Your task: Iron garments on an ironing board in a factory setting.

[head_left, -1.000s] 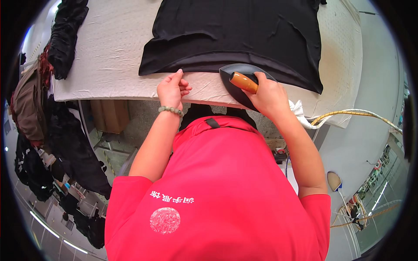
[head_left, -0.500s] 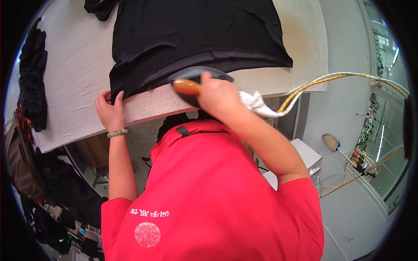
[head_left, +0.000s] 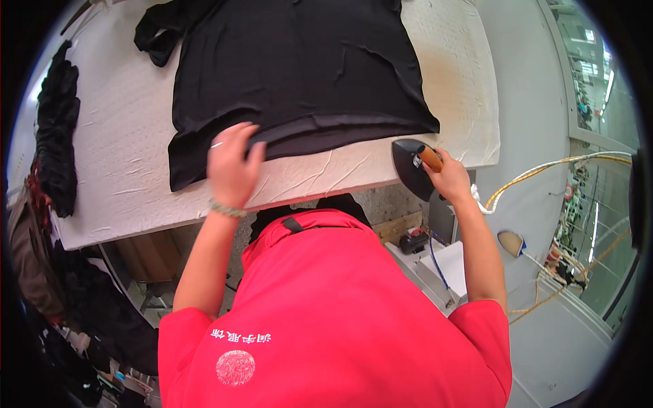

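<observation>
Right hand (head_left: 449,178) grips iron (head_left: 407,166) at near edge of tabletop (head_left: 122,136). Left hand (head_left: 233,166) loose, nothing held, over black garment (head_left: 292,78); contact unclear.

Pale cloth-covered table (head_left: 122,149), black garment (head_left: 292,75) atop

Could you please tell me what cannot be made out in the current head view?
All in the head view:
Black garment: far end cut off by the picture's upper edge.
Iron: underside hidden by its own body.
Left hand: palm hidden by the back of the hand.
</observation>
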`<action>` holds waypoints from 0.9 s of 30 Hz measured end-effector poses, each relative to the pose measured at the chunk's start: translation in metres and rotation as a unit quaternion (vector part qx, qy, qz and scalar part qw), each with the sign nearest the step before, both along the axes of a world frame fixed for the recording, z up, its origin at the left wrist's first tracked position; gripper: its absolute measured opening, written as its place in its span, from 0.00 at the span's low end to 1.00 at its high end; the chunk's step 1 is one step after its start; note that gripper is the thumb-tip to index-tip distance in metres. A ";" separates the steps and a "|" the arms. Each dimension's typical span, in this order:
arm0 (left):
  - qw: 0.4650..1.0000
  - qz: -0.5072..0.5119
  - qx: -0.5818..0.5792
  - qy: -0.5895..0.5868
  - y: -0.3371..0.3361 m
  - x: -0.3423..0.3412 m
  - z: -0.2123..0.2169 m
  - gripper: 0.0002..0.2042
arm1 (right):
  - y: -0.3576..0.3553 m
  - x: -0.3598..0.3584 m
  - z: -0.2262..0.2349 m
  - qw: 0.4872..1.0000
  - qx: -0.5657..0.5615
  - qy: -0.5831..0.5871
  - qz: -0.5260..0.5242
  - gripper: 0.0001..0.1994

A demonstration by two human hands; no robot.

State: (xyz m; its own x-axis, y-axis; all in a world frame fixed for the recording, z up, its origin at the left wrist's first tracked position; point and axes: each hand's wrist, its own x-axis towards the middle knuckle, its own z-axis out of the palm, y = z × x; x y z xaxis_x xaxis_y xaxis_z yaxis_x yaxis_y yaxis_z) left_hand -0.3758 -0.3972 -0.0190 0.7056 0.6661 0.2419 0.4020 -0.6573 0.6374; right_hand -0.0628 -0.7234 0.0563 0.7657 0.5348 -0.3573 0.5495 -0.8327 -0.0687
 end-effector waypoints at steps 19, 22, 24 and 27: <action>0.974 -0.114 0.126 0.149 -0.125 0.113 0.027 0.10 | -0.013 0.269 -0.027 0.996 0.081 -0.016 -0.027 0.16; 0.962 -0.127 0.153 0.189 -0.119 0.111 0.028 0.11 | -0.008 0.239 -0.005 0.937 0.284 -0.176 0.103 0.15; 0.946 -0.150 0.091 0.272 -0.111 0.094 0.031 0.13 | -0.013 0.211 -0.005 0.890 0.401 -0.180 0.125 0.13; 0.942 -0.179 0.049 0.281 -0.084 0.119 0.030 0.13 | -0.039 0.153 -0.057 0.938 0.329 0.102 -0.041 0.11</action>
State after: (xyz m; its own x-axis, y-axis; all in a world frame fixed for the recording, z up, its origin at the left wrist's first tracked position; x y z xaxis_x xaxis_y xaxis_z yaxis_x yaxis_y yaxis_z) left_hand -0.2569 -0.4809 0.0114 0.9159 0.3548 -0.1879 0.3986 -0.8599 0.3190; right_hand 0.0900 -0.7622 -0.0009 0.7651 0.6335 -0.1151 0.4049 -0.6124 -0.6790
